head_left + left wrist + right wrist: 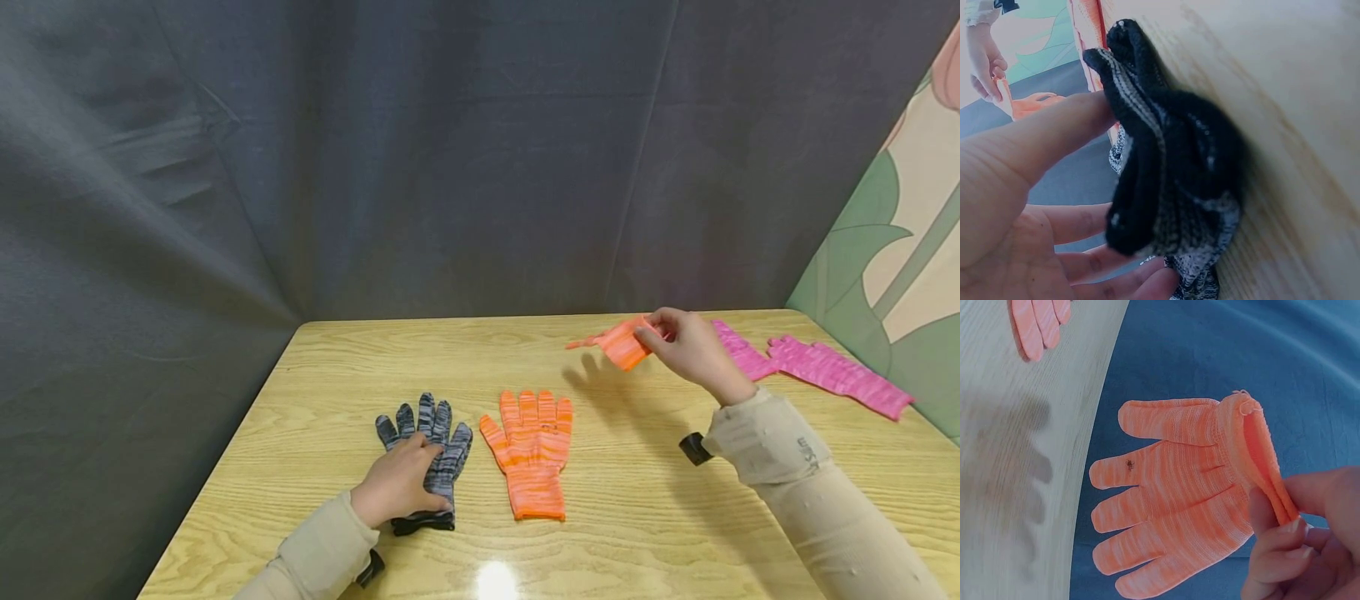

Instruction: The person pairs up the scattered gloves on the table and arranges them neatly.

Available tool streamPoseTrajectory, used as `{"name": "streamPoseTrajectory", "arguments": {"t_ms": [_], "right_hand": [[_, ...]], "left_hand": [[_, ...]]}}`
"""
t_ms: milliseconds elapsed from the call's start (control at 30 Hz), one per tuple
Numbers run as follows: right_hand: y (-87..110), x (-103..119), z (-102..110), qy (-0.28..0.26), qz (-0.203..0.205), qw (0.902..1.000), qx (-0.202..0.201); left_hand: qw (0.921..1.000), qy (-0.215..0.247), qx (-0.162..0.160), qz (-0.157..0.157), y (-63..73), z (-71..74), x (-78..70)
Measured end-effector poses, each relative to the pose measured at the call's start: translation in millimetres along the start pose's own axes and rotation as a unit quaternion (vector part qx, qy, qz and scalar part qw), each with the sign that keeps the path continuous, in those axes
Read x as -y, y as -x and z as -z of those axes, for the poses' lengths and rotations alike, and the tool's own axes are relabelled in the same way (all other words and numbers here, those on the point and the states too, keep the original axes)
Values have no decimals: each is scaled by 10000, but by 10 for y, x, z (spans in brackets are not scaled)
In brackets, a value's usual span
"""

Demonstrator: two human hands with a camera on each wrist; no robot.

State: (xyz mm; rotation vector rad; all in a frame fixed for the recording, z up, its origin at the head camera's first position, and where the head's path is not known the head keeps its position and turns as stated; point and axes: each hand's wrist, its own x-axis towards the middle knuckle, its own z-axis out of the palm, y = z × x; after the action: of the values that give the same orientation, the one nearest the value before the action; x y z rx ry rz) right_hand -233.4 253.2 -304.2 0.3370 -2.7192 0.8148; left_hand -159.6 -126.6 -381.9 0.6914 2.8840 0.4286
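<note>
My right hand (690,346) pinches an orange knit glove (625,343) by its cuff, above the far right of the table. In the right wrist view that glove (1172,487) hangs with its fingers spread and its cuff partly gaping. My left hand (403,479) rests on a grey-and-black knit glove (448,458) that lies on the table with its fingers pointing away. In the left wrist view the thumb touches the black cuff (1141,144), and the fingers are extended along the glove. A second orange glove (534,458) lies flat between my hands.
Pink knit gloves (840,375) lie at the right end of the wooden table (315,400), partly behind my right arm. A dark cloth (465,167) hangs behind and to the left. A patterned wall (885,275) stands at the right.
</note>
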Motion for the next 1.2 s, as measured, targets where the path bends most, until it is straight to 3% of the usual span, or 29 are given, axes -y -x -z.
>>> {"name": "streamPoseTrajectory", "arguments": {"t_ms": [400, 767, 1200], "right_hand": [[41, 123, -21, -88, 96, 9999, 92], [72, 202, -50, -205, 450, 9987, -135], [148, 312, -140, -454, 268, 9985, 178]], "left_hand": [[10000, -32, -57, 16, 2, -14, 0], [10000, 35, 36, 73, -6, -1, -4], [9999, 44, 51, 78, -2, 8, -12]]}}
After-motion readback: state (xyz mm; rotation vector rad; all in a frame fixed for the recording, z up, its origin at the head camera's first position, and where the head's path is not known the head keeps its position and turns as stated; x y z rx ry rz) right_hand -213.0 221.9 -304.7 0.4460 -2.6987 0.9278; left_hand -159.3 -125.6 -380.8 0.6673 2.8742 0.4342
